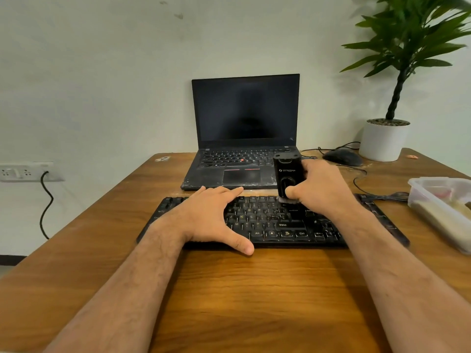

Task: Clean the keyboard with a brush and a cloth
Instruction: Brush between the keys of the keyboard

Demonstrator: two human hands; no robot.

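Inspecting from the left: a wall socket [25, 171] with a black cable [46, 205] sits off the tabletop [229, 289] edge. The left hand [211, 215] lies flat on the left half of the black keyboard [270, 225], fingers straight and spread, thumb hooked over the near edge, evidently steadying it. The keyboard lies across the middle of the tabletop, just in front of an open laptop [244, 133] with a dark screen. The right hand [321, 189] grasps a black brush [288, 174] held upright, thumb on its front face, with the pale bristles touching the upper key rows right of centre. Farther right are a mouse [342, 157], a potted plant [384, 138] and a clear plastic container [443, 207] at the edge.

Assessment: the brushing stage is under way. How many keys are already brushed cannot be told. No cloth is plainly visible; the container's contents are blurred. The wiping stage appears still to be done.
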